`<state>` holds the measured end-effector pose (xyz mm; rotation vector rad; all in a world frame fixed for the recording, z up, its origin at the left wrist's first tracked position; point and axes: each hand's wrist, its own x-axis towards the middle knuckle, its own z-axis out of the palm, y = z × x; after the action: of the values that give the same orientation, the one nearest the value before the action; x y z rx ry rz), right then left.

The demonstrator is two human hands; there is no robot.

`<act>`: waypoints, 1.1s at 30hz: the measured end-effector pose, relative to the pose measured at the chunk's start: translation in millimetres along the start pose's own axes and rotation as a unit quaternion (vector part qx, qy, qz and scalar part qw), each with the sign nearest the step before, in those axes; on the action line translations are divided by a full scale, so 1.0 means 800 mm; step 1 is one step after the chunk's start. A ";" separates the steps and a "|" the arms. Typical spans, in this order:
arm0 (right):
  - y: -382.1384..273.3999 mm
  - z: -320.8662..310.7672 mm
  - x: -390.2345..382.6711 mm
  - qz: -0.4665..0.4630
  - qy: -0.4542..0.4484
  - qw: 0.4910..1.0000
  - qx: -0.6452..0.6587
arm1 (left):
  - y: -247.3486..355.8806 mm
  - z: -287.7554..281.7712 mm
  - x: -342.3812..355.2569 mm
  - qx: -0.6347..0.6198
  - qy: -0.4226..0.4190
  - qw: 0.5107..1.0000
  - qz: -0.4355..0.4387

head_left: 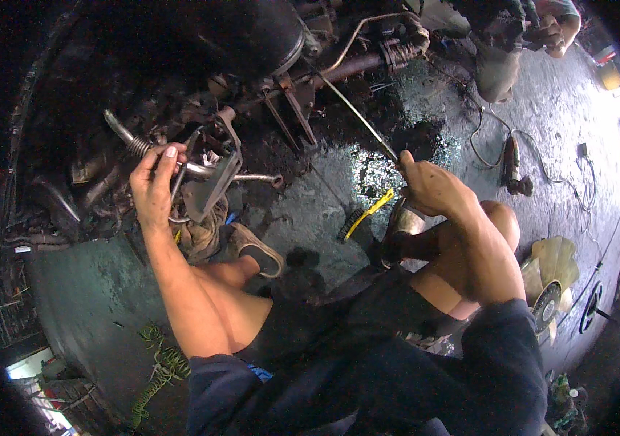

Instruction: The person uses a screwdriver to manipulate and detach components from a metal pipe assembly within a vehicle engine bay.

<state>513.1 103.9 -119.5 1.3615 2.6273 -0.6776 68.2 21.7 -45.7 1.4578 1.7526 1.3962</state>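
Note:
My left hand (154, 185) is closed, its fingers curled round a bent metal pipe (122, 129) with a ribbed bellows section. A shiny bar with a ring end (259, 178) lies just right of those fingers; whether it is one piece with the pipe I cannot tell. Beside it sits a dark angled metal bracket (224, 171). In my right hand (435, 187) is a long thin metal rod (357, 115), gripped at its near end, which the fist hides. The rod slants up and left, its far tip among greasy machine parts (288, 102).
A brush with a yellow handle (371, 212) lies on the wet, oily floor between my feet. A crumpled rag (204, 231) is by my left shoe. At right are a cable (535, 163) and a fan (553, 269). Another person's arm (560, 29) shows upper right. A green coiled hose (161, 363) lies lower left.

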 end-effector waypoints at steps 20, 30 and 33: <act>-0.009 -0.007 0.004 0.016 -0.038 0.999 0.002 | 0.001 0.003 -0.002 0.001 0.002 1.000 0.000; 0.005 0.008 0.003 -0.019 -0.001 1.000 -0.013 | 0.005 0.004 -0.003 0.000 0.007 1.000 -0.013; 0.002 0.006 0.005 -0.012 -0.008 1.000 -0.001 | 0.004 0.003 -0.003 -0.003 0.007 1.000 -0.012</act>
<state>511.9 105.8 -125.2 1.3224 2.6352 -0.6857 72.3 20.3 -43.8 1.4228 1.7681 1.4003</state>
